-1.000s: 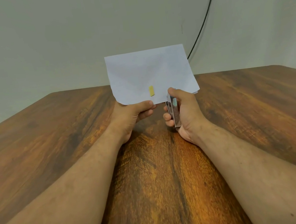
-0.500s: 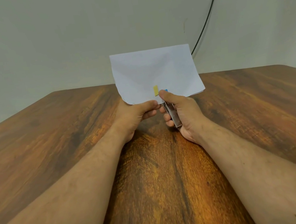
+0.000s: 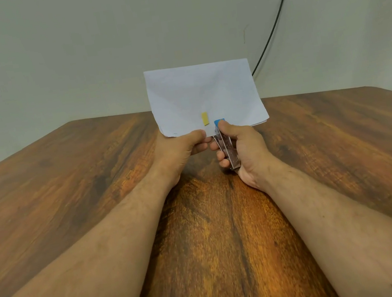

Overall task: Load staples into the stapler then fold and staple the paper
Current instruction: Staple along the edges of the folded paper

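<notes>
**Stapler nose now over the paper's lower edge**

The stapler's (image 3: 227, 149) blue tip has slid up onto the folded paper (image 3: 204, 97) beside the yellow tab (image 3: 205, 119); a second ago it sat below the edge. The right hand (image 3: 244, 151) grips the stapler, thumb on top. The left hand (image 3: 179, 149) pinches the paper's lower edge, mid-frame. The wooden counter (image 3: 67, 184) lies bare on both sides.

A brown wooden table (image 3: 68, 194) with strong dark grain fills the lower view, spreading beneath and to both sides of the grip. Behind the grip rises a plain pale wall (image 3: 72, 52). A thin black cable (image 3: 278, 12) runs diagonally down the wall, above and right of the grip.
</notes>
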